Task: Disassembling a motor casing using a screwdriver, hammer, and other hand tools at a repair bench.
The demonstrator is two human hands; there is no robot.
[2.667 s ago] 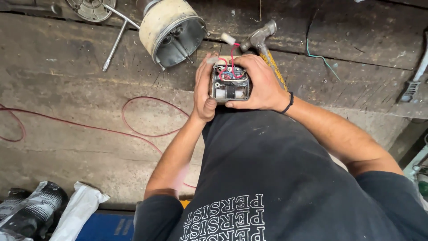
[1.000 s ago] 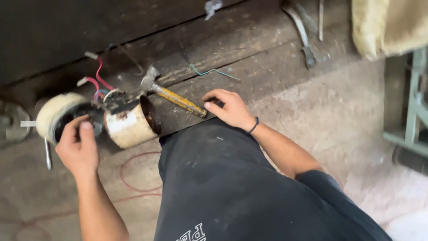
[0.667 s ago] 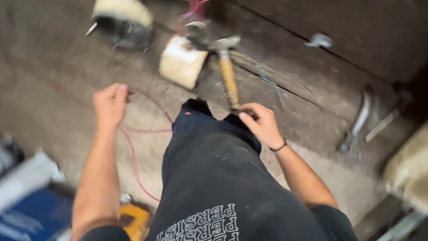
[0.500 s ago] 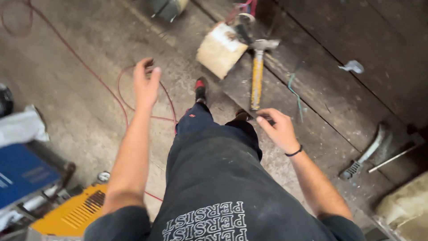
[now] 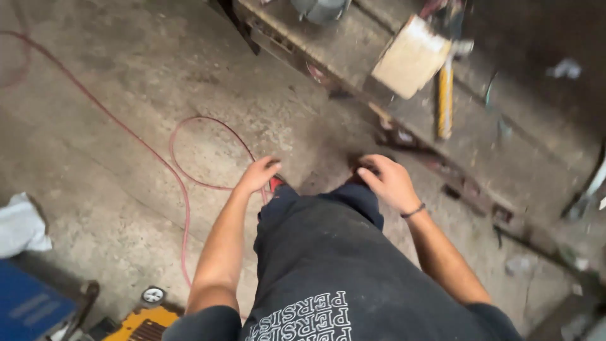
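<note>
My left hand (image 5: 257,174) hangs in front of my dark shirt, above the concrete floor, fingers loosely curled and holding nothing. My right hand (image 5: 389,182) is level with it on the other side, also without anything in it, fingers slightly apart. A cream-coloured cylindrical motor part (image 5: 411,57) and a hammer with a yellow handle (image 5: 444,95) lie on the low wooden bench (image 5: 353,50) ahead of my right hand, beyond its reach.
A red cable (image 5: 183,183) loops across the floor on the left. A white rag (image 5: 22,224) and a blue box (image 5: 28,306) are at the lower left, a yellow machine (image 5: 148,322) at the bottom. Metal tools lie at the right edge.
Both hands have let go of the small motor part and left the bench; the view has swung from the bench to the floor, and both arms now hang low in front of me.
</note>
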